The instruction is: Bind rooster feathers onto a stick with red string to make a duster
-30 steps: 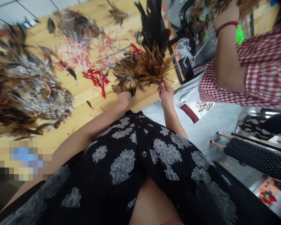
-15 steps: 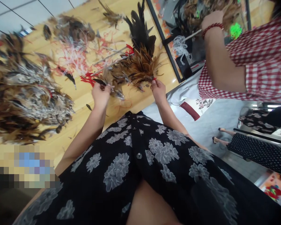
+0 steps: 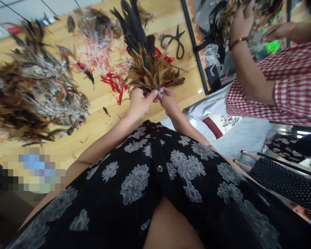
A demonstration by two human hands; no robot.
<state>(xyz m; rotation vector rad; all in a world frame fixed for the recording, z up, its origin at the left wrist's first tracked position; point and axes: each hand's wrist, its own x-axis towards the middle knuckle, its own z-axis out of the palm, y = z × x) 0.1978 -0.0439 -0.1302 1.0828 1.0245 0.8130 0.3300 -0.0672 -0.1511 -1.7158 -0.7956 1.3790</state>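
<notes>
Near the table's front edge, my left hand [image 3: 141, 103] and my right hand [image 3: 170, 101] meet at the base of a feather bundle [image 3: 149, 71]. Brown feathers fan out low on it and long black ones stand up behind them. Both hands are closed, thumbs and fingers pinching the pale quill ends. A bit of white and red shows between the fingertips; the fingers hide most of it. Red ties [image 3: 116, 84] lie just left of the bundle, and black-handled scissors [image 3: 176, 39] lie open beyond it on the right.
A large heap of brown and grey feathers [image 3: 41, 93] covers the table's left side. Pink and white strips [image 3: 94, 55] lie behind. A black metal frame [image 3: 194, 45] stands to the right, where a co-worker in a red checked sleeve [image 3: 290, 90] handles feathers.
My left hand has moved right to meet my right hand at the bundle's base. The bundle now stands more upright, shifted left, and the scissors have come into sight. The co-worker's second hand now shows.
</notes>
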